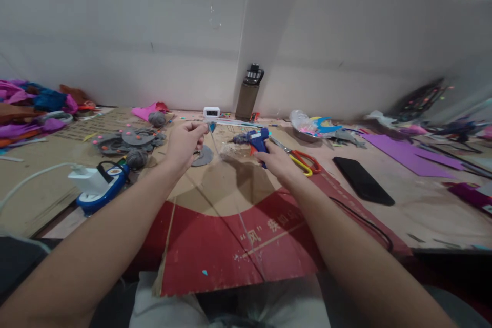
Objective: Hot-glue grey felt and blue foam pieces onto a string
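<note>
My right hand (273, 156) is wrapped round a blue glue gun (257, 138), whose nozzle points left over the cardboard. Between the pinched fingers of my left hand (188, 142) is a small blue piece (211, 126), too small to name, with a thin pale strand or stick running down from it. Below that hand, a round grey disc (203, 156) lies on the cardboard sheet (215, 184), partly hidden by the fingers. Scissors (302, 160) with red and yellow handles rest just beyond my right hand.
A blue power strip (103, 195) with a white plug stands at left, near grey felt pieces (130, 138). At the back are a water bottle (248, 95) and a small white digital clock (211, 112). A black phone (363, 180) and purple sheets (411, 154) lie at right.
</note>
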### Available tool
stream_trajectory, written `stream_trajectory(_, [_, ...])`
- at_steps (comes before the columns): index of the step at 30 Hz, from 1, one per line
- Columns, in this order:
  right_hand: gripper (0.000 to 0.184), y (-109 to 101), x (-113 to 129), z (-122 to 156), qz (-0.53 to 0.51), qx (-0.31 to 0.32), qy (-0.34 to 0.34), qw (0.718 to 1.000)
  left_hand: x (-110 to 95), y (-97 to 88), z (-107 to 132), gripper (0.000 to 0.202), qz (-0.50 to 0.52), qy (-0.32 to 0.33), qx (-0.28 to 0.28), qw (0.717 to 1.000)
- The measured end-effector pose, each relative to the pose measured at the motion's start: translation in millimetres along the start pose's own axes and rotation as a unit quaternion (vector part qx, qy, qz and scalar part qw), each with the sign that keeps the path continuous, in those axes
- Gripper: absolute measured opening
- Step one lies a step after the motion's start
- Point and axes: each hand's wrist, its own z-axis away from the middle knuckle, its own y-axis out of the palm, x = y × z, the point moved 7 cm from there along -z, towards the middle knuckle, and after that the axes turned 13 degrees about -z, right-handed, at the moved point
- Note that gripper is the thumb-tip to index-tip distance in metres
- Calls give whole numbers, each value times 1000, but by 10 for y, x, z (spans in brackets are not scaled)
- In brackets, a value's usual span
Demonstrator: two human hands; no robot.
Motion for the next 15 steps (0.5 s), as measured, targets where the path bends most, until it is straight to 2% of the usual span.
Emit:
stream_trajectory(2, [14, -48, -85, -36, 89, -1, -6, 996, -20, -9, 8, 13, -36, 26, -14, 999])
stream_trajectory(3, [17, -95, -76, -35, 126, -24, -16, 992, -37, -17, 16, 12, -58, 40, -24, 997])
stream_trajectory(6, [18, -209, 176, 47, 162, -128, -62, 976, -144, -33, 67, 11, -146, 99, -52, 983])
stream_trajectory(7, [15, -187, 292, 79, 137, -140, -68, 978, -197, -28, 95, 10, -175, 124, -59, 975])
stream_trajectory(10, [17, 105, 622, 118, -69, -81, -56, 993, -345, 1, 189, 9, -238, 185, -68, 951])
stream_trajectory(11, [23, 247, 685, 112, -156, -53, -25, 986, -384, 9, 216, 8, -250, 198, -70, 945])
stream_trajectory(13, [30, 556, 747, 90, -292, 6, 56, 955, -443, 21, 257, 6, -268, 217, -74, 936])
stream_trajectory(15, [31, 744, 768, 49, -343, 18, 92, 935, -473, 23, 275, 5, -279, 229, -79, 929])
